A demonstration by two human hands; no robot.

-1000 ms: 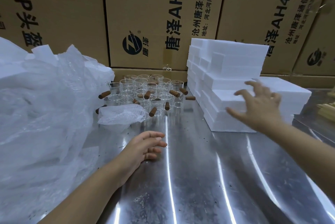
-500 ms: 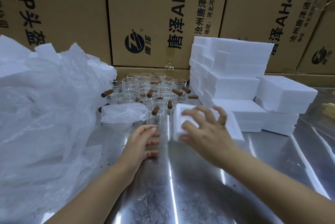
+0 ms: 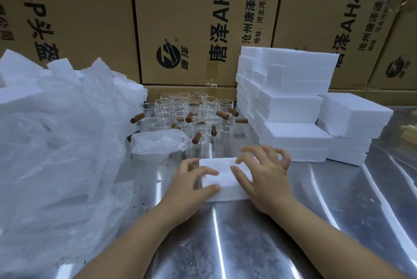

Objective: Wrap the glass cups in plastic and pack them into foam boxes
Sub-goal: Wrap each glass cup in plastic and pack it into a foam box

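A white foam box point(image 3: 222, 173) lies flat on the steel table in front of me. My left hand point(image 3: 189, 185) grips its left end, thumb at the near edge and fingers curled over the top. My right hand point(image 3: 264, 172) holds its right end with curled fingers. Behind it stand several clear glass cups point(image 3: 187, 111) with brown wooden handles. A small crumpled plastic wrap point(image 3: 158, 143) lies just left of the cups.
A stack of foam boxes point(image 3: 286, 102) rises at the right, with lower ones point(image 3: 354, 118) beside it. A big plastic bag of foam pieces point(image 3: 56, 134) fills the left. Cardboard cartons point(image 3: 203, 19) wall the back of the steel table point(image 3: 248, 240).
My right hand took a foam box from the stack and brought it down to the table in front of me. My left hand moved right and took hold of its left end.
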